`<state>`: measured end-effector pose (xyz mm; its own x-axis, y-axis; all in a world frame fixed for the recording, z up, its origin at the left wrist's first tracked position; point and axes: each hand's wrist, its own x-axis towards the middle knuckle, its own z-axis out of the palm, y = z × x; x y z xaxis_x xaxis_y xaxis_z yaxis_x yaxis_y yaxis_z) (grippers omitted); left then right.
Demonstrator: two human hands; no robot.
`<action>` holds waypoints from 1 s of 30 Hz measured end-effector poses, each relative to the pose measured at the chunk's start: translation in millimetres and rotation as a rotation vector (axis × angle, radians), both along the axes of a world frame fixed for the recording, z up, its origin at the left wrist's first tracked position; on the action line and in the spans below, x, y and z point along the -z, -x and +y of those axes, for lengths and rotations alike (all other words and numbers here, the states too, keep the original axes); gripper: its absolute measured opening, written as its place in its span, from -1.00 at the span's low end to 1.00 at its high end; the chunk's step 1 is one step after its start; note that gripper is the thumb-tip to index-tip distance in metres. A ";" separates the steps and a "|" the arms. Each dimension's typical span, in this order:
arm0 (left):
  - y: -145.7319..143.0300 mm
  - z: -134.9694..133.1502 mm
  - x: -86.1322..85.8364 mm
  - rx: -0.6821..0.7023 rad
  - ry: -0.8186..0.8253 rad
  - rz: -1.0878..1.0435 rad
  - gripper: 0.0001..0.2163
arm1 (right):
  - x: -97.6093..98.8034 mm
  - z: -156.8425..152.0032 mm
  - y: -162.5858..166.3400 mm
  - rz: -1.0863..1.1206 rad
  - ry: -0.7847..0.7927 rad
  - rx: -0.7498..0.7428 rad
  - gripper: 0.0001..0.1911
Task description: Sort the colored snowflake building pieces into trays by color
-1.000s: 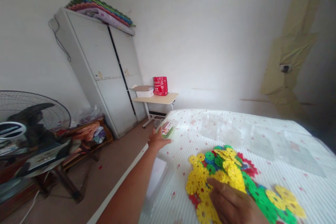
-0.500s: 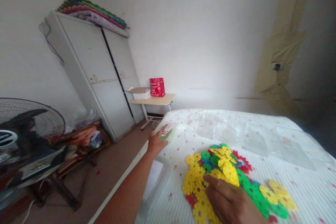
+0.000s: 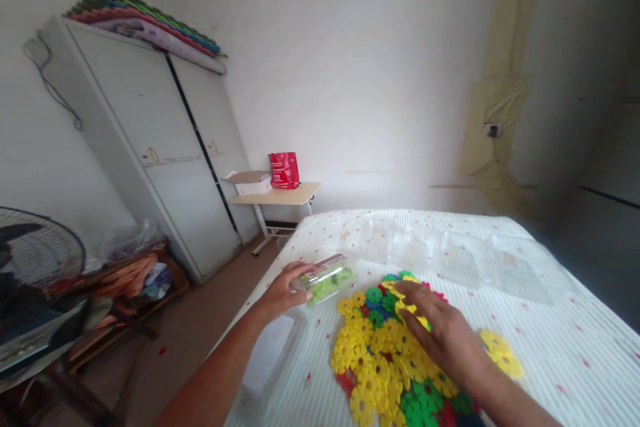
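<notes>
My left hand (image 3: 286, 288) grips the near left end of a clear plastic box (image 3: 329, 278), thumb in front and fingers over the top. Green pieces show through the box's side, and a brown and white label lies on its lid. To the right, my right hand (image 3: 440, 327) reaches over a heap of flower-shaped plastic discs (image 3: 380, 360), mostly yellow, with green, red and blue among them. Its fingers are apart and stretched out, hiding part of the heap; nothing is seen held in it. A few yellow discs (image 3: 503, 353) lie beyond my right wrist.
Several clear plastic containers (image 3: 457, 257) stand in a row along the far side of the covered table (image 3: 320, 360). A clear tray with white paper (image 3: 267, 353) lies near my left forearm. Left of the table are a fan (image 3: 37, 247), a cabinet (image 3: 150, 140) and a small desk with a red bag (image 3: 285, 171).
My left hand has brought the plastic box rightward, nearer the heap, and turned it so its green side shows. My right hand has moved up over the heap with its fingers spreading. The view has shifted right.
</notes>
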<state>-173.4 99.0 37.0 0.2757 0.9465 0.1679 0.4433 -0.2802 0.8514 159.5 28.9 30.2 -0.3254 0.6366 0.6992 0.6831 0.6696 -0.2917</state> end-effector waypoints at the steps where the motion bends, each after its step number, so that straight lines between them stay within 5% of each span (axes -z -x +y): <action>1: -3.9 -7.3 -7.3 0.047 0.010 -0.013 -0.40 | -2.0 0.5 -2.2 0.042 0.046 -0.011 -0.60; 6: -30.8 -47.1 -42.5 0.245 0.208 -0.240 -0.48 | -23.8 -4.0 -12.2 0.214 0.320 -0.254 -0.46; 9: -47.6 -63.4 -49.7 0.283 0.376 -0.377 -0.47 | -38.0 -10.4 -18.3 0.259 0.389 -0.351 -0.66; 12: -67.9 -69.3 -42.1 0.210 0.492 -0.539 -0.41 | -48.5 -19.7 -24.7 0.283 0.363 -0.292 -0.81; 18: -132.6 -74.3 -16.4 -0.169 0.333 -1.111 -0.58 | -55.9 -39.0 -28.1 0.377 0.261 -0.050 -0.77; 23: -185.6 -92.3 -10.8 0.030 0.495 -1.362 -0.55 | -43.6 -45.5 -15.6 0.269 0.061 -0.060 -0.88; 30: -201.9 -88.5 4.8 -0.115 0.485 -1.449 -0.54 | -29.9 -47.6 -1.9 0.125 -0.012 -0.089 -0.91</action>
<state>28.6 10.5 32.2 0.0760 0.9919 -0.1022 -0.8239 0.1202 0.5538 161.4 -18.7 60.1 -0.2905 0.6005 0.7450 0.5794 0.7300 -0.3624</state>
